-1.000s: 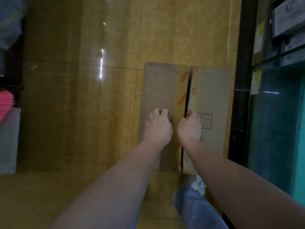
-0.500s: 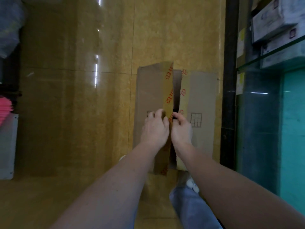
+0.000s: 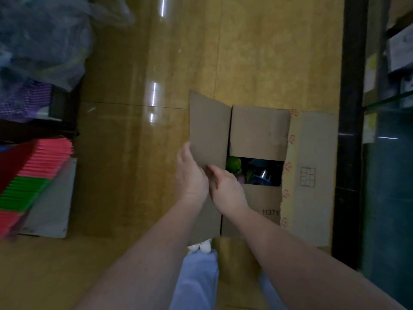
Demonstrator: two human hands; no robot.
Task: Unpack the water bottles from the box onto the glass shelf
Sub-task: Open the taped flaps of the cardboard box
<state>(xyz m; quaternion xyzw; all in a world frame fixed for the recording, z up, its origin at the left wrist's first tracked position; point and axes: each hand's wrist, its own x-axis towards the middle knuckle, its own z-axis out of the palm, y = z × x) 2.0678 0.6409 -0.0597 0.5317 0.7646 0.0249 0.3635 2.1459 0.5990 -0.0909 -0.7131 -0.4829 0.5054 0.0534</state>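
The brown cardboard box (image 3: pixel 257 135) stands on the yellow floor (image 3: pixel 134 175), beside the glass shelf (image 3: pixel 388 101), with red-printed tape along its right flap. Between the inner flaps, green and blue bottles (image 3: pixel 257 173) show. The fingers of the left hand (image 3: pixel 191 173) and the right hand (image 3: pixel 225 186) are clamped on the raised left flap (image 3: pixel 209 130).

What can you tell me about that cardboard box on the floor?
The cardboard box is plain brown and sits on a glossy yellow floor beside a dark cabinet. Its left flap is lifted, held by the left hand and the right hand. The right flap, with red-printed tape along its edge and a small grid mark, lies folded out. Two inner flaps leave a gap showing a green object and something blue with a shiny part. Digits 11371 are printed on the near inner flap.
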